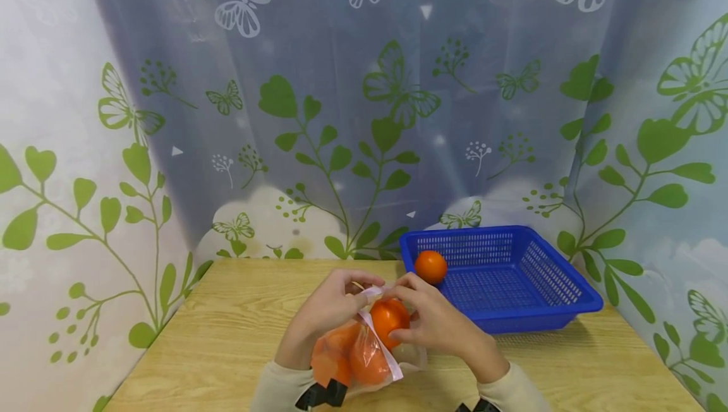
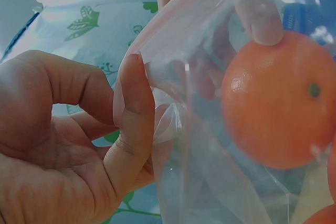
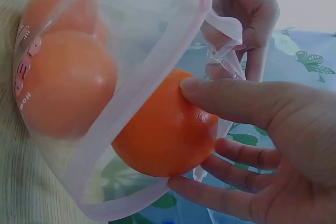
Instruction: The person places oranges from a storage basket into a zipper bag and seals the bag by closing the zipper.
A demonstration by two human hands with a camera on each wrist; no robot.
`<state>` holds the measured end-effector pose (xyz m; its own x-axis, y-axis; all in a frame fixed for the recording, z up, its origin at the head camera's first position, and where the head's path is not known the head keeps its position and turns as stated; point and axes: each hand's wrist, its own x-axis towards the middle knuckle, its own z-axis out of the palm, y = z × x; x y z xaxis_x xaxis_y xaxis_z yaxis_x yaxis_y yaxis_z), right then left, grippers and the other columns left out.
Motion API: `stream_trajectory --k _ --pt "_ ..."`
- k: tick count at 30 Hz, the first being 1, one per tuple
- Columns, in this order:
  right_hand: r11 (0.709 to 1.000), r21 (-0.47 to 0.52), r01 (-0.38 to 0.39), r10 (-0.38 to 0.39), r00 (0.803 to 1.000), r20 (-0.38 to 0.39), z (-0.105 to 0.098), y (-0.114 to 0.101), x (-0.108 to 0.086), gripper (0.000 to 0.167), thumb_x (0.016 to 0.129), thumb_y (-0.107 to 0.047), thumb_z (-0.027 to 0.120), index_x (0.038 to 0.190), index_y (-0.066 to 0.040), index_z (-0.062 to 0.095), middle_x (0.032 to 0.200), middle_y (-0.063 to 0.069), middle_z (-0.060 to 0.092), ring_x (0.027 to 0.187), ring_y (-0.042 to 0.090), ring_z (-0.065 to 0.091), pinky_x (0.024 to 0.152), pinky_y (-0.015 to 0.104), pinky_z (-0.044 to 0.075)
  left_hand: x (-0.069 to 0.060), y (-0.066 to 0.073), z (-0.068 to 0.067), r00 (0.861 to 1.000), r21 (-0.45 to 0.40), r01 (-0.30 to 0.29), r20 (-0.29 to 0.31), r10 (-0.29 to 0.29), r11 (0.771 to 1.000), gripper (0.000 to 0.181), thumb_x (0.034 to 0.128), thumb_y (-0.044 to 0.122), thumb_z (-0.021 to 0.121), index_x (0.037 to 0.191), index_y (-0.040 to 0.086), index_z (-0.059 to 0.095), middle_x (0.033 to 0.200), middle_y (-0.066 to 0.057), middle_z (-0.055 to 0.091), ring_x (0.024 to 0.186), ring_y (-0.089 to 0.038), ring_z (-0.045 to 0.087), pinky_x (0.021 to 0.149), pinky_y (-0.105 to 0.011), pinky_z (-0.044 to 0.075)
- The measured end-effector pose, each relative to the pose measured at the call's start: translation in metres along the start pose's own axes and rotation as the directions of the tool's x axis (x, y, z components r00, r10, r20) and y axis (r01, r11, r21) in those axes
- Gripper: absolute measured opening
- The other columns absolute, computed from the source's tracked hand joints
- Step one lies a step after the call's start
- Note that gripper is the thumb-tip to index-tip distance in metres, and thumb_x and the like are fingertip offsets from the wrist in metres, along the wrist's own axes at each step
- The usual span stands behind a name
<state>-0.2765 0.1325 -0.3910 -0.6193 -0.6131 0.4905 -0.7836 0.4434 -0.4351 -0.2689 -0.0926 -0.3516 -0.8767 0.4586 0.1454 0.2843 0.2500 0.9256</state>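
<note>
A clear plastic bag [image 3: 79, 169] with a pale pink rim lies on the table with several oranges [image 3: 68, 85] inside. My left hand [image 1: 332, 303] pinches the bag's rim between thumb and finger, as the left wrist view shows. An orange [image 3: 168, 127] is in my right hand [image 1: 438, 320], gripped between thumb and fingers at the bag's mouth. That orange is partly inside the rim, above the others. In the left wrist view the held orange [image 2: 281, 100] shows through the clear plastic.
A blue plastic basket [image 1: 546, 317] with slotted walls stands at the right back of the wooden table [image 1: 227, 330]. One orange [image 1: 430, 266] sits in its left corner. A patterned curtain [image 1: 341, 146] with leaves and butterflies hangs behind and at both sides.
</note>
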Motion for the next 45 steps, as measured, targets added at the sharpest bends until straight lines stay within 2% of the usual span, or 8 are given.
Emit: stream_trajectory --k 4,8,16,22,29,35,40,45 --pt "0.998 0.055 -0.024 0.023 1.0 0.008 -0.001 -0.001 0.0 0.041 0.079 -0.004 0.087 0.116 -0.006 0.071 0.111 0.009 0.061 0.099 0.025 0.068 0.072 0.021 0.064 0.001 0.0 0.001 1.0 0.002 -0.003 0.0 0.003 1.0 0.029 0.1016 0.005 0.059 0.126 -0.008 0.068 0.127 -0.026 0.067 0.079 -0.021 0.066 0.063 -0.029 0.064" --pt "0.998 0.051 -0.041 0.041 0.999 0.006 -0.002 -0.002 0.0 0.038 0.08 -0.001 0.085 0.115 -0.006 0.071 0.11 0.008 0.062 0.101 0.026 0.069 0.074 0.024 0.065 0.001 -0.002 0.001 1.0 -0.001 -0.004 -0.004 0.004 1.0 0.029 0.1013 0.004 0.058 0.126 -0.008 0.068 0.128 -0.026 0.067 0.079 -0.02 0.066 0.063 -0.027 0.063" --pt "1.0 0.002 0.005 -0.005 1.0 -0.001 -0.004 -0.004 0.0 0.028 0.08 0.003 0.083 0.103 -0.006 0.072 0.099 0.007 0.067 0.091 0.022 0.07 0.071 0.02 0.063 0.001 -0.002 0.0 1.0 -0.007 -0.003 -0.008 0.003 1.0 0.029 0.1011 0.003 0.057 0.126 -0.007 0.068 0.128 -0.029 0.066 0.076 -0.015 0.064 0.063 -0.027 0.063" --pt "0.999 0.034 0.037 -0.038 0.998 0.054 -0.007 -0.005 0.0 0.017 0.082 0.003 0.081 0.092 -0.008 0.071 0.088 0.005 0.073 0.083 0.014 0.073 0.069 0.019 0.062 0.001 -0.001 0.0 1.0 -0.007 0.003 -0.019 -0.003 1.0 0.029 0.1001 0.001 0.057 0.126 -0.006 0.068 0.128 -0.026 0.067 0.08 -0.02 0.066 0.064 -0.028 0.064" --pt "0.998 0.07 0.007 -0.017 0.989 0.144 -0.009 -0.006 -0.001 0.01 0.087 0.001 0.077 0.094 -0.006 0.074 0.09 0.006 0.078 0.085 0.009 0.074 0.071 0.021 0.064 0.001 -0.002 -0.001 1.0 -0.007 0.003 -0.007 -0.003 1.0 0.03 0.1003 0.0 0.056 0.127 -0.006 0.068 0.128 -0.027 0.066 0.079 -0.017 0.064 0.065 -0.028 0.064" --pt "0.997 0.076 0.003 -0.017 0.984 0.177 -0.01 -0.007 0.0 0.012 0.088 -0.001 0.076 0.1 -0.005 0.075 0.093 0.009 0.077 0.086 0.01 0.073 0.072 0.02 0.063 0.002 -0.002 -0.001 1.0 0.002 -0.002 -0.003 0.002 1.0 0.031 0.1002 0.001 0.056 0.128 -0.005 0.068 0.128 -0.026 0.067 0.084 -0.022 0.067 0.067 -0.03 0.064" --pt "0.996 0.091 0.003 -0.021 0.981 0.192 -0.01 -0.006 -0.001 0.013 0.089 0.0 0.074 0.101 -0.006 0.074 0.095 0.008 0.077 0.088 0.013 0.073 0.073 0.022 0.064 0.001 -0.001 -0.002 1.0 0.005 -0.002 -0.003 0.002 1.0 0.031 0.0998 0.0 0.055 0.128 -0.006 0.068 0.123 -0.026 0.068 0.08 -0.018 0.065 0.066 -0.028 0.064" --pt "0.995 0.099 0.015 -0.036 0.977 0.21 -0.009 -0.007 -0.002 0.015 0.089 0.0 0.074 0.103 -0.007 0.074 0.096 0.008 0.076 0.086 0.007 0.069 0.072 0.019 0.062 0.0 0.0 -0.002 1.0 0.008 0.003 -0.005 -0.003 1.0 0.032 0.0995 0.0 0.055 0.128 -0.005 0.068 0.123 -0.027 0.068 0.079 -0.016 0.064 0.066 -0.027 0.063"
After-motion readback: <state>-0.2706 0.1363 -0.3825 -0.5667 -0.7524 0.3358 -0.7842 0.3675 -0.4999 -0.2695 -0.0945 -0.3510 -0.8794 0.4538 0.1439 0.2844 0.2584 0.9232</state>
